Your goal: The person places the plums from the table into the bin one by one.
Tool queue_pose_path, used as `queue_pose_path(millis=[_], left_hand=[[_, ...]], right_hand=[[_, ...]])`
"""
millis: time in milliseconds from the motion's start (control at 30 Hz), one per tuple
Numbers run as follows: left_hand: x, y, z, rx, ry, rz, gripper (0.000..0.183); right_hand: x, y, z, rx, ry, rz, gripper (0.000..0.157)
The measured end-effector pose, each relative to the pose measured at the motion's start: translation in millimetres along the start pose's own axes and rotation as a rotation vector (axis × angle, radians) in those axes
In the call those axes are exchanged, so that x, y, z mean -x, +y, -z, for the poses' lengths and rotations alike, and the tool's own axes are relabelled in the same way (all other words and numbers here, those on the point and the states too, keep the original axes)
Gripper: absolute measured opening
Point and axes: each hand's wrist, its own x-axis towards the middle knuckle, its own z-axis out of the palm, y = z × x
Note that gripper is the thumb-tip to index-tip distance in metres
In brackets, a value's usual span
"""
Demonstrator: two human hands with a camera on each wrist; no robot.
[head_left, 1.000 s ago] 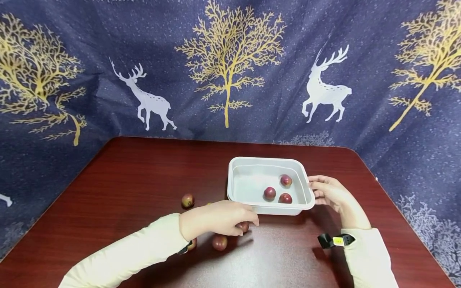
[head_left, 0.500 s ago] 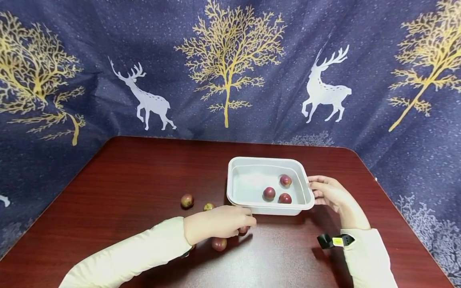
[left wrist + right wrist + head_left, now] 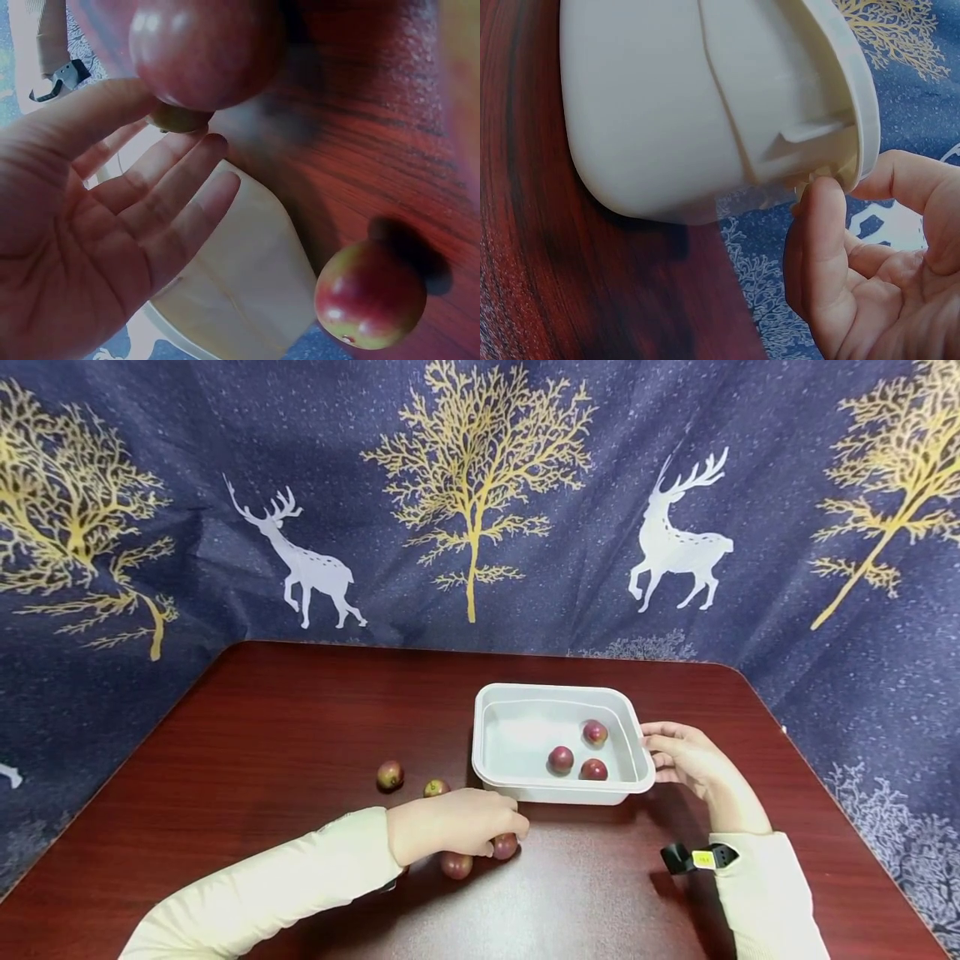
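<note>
In the head view my left hand [image 3: 457, 820] reaches palm-down over a group of plums, thumb and fingertips around a reddish plum [image 3: 505, 845]. The left wrist view shows a greenish plum [image 3: 178, 118] at those fingertips, partly hidden behind a nearer red plum [image 3: 206, 49]. My right hand [image 3: 690, 760] holds the right end of a white plastic container [image 3: 517, 789], its fingers at the rim in the right wrist view. Three plums lie inside, one of them a dark red plum [image 3: 560, 760].
A yellow-green plum [image 3: 390, 775] and another plum [image 3: 437, 788] lie left of the container, and a red plum [image 3: 456, 864] sits below the left hand. The reddish-brown table [image 3: 315, 718] ends at a blue curtain [image 3: 555, 593] with deer and trees.
My left hand has drawn slightly left and its fingers have closed in around the plum. The right hand and the container have stayed in place.
</note>
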Motion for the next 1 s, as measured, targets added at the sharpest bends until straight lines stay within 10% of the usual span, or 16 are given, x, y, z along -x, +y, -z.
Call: queue_pose_path(millis=[1000], left_hand=[[0.0,-19.2,5.0,0.373,0.002,-0.056,0.023]], right_hand=[[-0.2,-0.4,0.3,-0.024,-0.006,0.005,0.019]])
